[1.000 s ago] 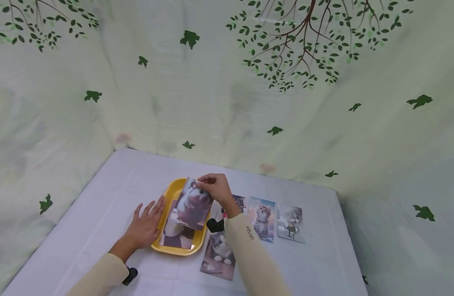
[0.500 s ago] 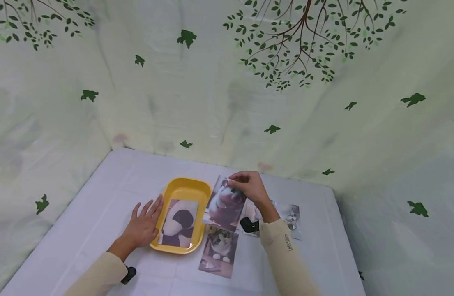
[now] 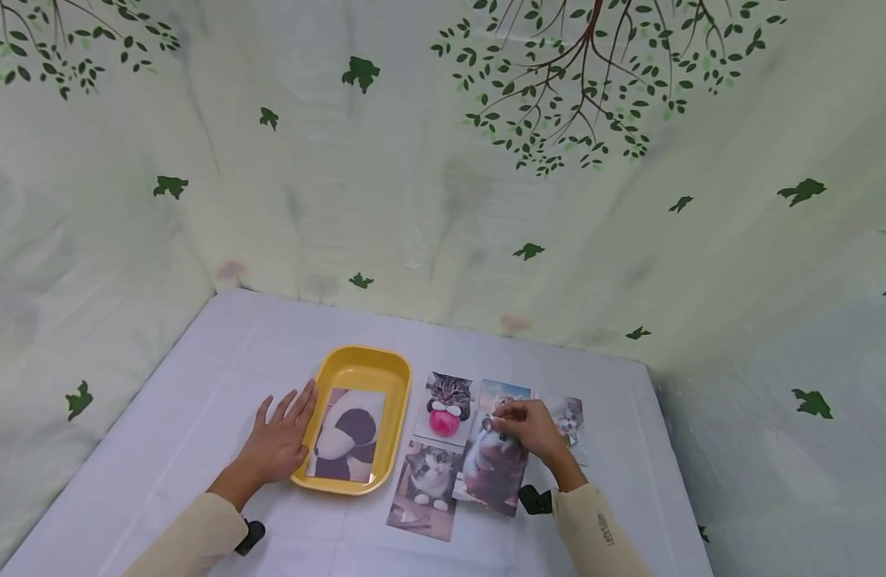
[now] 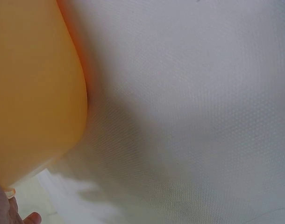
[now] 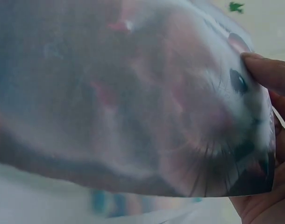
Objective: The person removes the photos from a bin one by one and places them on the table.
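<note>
My right hand (image 3: 532, 433) pinches the top edge of a hamster photo card (image 3: 491, 469), thumb in front, as the right wrist view shows close up. The card overlaps a kitten photo card (image 3: 505, 391) behind it and sits just right of a grey-and-white cat card (image 3: 430, 490). My left hand (image 3: 278, 439) rests with spread fingers along the left rim of a yellow tray (image 3: 402, 401). Inside the tray lies one card with a black-and-white animal picture (image 3: 346, 437). The left wrist view mostly holds the tray's outer wall (image 4: 35, 93) and a few fingertips.
A tabby card with a pink ball (image 3: 446, 407) lies above the grey-and-white cat card. Another cat card (image 3: 568, 421) is partly behind my right hand. All lie on a white-covered table (image 3: 284, 328), with leaf-printed sheeting (image 3: 414, 200) around the back and sides.
The hamster card has travelled right in my right hand, out from over the tray, and come down among the cat cards. My left hand has stayed at the tray's rim.
</note>
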### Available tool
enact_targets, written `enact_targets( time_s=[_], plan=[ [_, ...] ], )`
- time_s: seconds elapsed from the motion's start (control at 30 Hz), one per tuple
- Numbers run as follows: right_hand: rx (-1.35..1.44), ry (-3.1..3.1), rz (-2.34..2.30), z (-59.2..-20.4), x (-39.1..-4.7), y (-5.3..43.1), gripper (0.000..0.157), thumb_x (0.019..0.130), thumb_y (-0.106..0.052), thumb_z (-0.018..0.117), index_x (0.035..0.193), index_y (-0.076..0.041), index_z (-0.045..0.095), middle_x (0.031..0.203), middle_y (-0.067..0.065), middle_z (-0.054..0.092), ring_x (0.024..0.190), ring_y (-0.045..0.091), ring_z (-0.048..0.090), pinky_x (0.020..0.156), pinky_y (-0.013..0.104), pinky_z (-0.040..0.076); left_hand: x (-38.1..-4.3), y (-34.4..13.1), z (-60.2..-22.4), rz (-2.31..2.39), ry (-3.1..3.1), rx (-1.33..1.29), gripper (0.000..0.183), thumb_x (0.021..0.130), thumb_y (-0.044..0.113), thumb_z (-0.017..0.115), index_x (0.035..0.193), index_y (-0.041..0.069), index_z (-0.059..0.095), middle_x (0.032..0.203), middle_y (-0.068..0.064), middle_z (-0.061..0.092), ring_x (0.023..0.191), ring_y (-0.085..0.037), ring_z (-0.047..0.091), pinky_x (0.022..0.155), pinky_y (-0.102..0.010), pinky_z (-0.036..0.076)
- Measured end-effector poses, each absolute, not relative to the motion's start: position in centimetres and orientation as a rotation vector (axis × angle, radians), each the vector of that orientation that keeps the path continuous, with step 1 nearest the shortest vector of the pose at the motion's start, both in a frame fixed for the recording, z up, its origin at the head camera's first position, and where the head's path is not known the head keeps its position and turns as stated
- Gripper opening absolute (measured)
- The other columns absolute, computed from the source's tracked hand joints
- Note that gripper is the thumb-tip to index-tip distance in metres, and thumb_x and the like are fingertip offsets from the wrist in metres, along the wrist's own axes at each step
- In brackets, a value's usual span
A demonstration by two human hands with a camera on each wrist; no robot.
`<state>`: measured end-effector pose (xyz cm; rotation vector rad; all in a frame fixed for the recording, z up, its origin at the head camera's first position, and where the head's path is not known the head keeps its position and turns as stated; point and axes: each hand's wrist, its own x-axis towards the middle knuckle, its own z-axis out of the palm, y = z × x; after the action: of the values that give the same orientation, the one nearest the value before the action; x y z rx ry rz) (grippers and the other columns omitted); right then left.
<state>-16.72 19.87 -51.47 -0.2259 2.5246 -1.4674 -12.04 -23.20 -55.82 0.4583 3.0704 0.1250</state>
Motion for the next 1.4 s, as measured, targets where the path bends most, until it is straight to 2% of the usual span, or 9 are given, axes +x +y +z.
enact_targets(
  time_s=[0.23, 0.43, 0.8, 0.97, 1.2, 1.4],
  plan=[
    [-0.194, 2.58, -1.359, -55.4, -14.7, 20.9, 0.013, 0.081, -0.012, 0.076, 0.087, -0.001, 0.074, 0.075, 0.004, 0.068, 0.064, 0.012, 0.057, 0.056, 0.026, 0.048, -12.0, -23.1, -55.9, 0.123, 3.07, 0.446, 0.083, 0.082, 0.026, 0.06, 0.149, -0.003, 0.02, 0.157, -0.017, 0.016, 0.138, -0.043, 0.024, 0.111, -0.065, 0.009],
    [-0.248, 2.597, -1.328, -57.1, -13.6, 20.6, 0.011, 0.081, -0.013, 0.075, 0.086, -0.002, 0.074, 0.074, 0.0, 0.067, 0.063, 0.009, 0.055, 0.054, 0.026, 0.048, -12.0, -23.1, -55.8, 0.114, 3.07, 0.44, 0.082, 0.083, 0.026, 0.059, 0.149, -0.003, 0.02, 0.158, -0.017, 0.015, 0.138, -0.042, 0.023, 0.111, -0.065, 0.009],
    [-0.352, 2.816, -1.207, -58.9, -12.1, 19.8, 0.01, 0.078, -0.014, 0.078, 0.084, -0.008, 0.073, 0.08, -0.002, 0.069, 0.072, 0.007, 0.058, 0.065, 0.025, 0.05, -12.0, -23.1, -55.7, 0.131, 3.067, 0.44, 0.083, 0.082, 0.025, 0.06, 0.149, -0.003, 0.019, 0.157, -0.018, 0.015, 0.138, -0.043, 0.024, 0.11, -0.065, 0.009],
    [-0.33, 2.888, -1.176, -59.0, -11.8, 19.7, 0.011, 0.077, -0.015, 0.079, 0.085, -0.009, 0.073, 0.081, -0.003, 0.068, 0.074, 0.011, 0.059, 0.066, 0.027, 0.051, -12.1, -23.2, -55.9, 0.127, 3.066, 0.444, 0.084, 0.082, 0.025, 0.059, 0.149, -0.003, 0.018, 0.157, -0.017, 0.015, 0.138, -0.043, 0.023, 0.111, -0.065, 0.009],
    [-0.316, 2.954, -1.204, -58.2, -11.7, 19.4, 0.013, 0.076, -0.01, 0.079, 0.086, -0.007, 0.072, 0.083, 0.0, 0.068, 0.08, 0.018, 0.063, 0.072, 0.035, 0.054, -12.1, -23.2, -55.8, 0.133, 3.065, 0.444, 0.083, 0.082, 0.025, 0.059, 0.149, -0.003, 0.018, 0.157, -0.017, 0.014, 0.138, -0.043, 0.023, 0.111, -0.065, 0.009],
    [-0.356, 2.88, -1.278, -56.0, -13.1, 17.9, 0.011, 0.082, -0.014, 0.075, 0.091, -0.008, 0.072, 0.085, 0.0, 0.069, 0.078, 0.017, 0.062, 0.069, 0.031, 0.053, -12.0, -23.1, -55.6, 0.146, 3.06, 0.444, 0.082, 0.082, 0.024, 0.059, 0.149, -0.003, 0.02, 0.158, -0.017, 0.015, 0.138, -0.043, 0.023, 0.111, -0.065, 0.009]
  ],
)
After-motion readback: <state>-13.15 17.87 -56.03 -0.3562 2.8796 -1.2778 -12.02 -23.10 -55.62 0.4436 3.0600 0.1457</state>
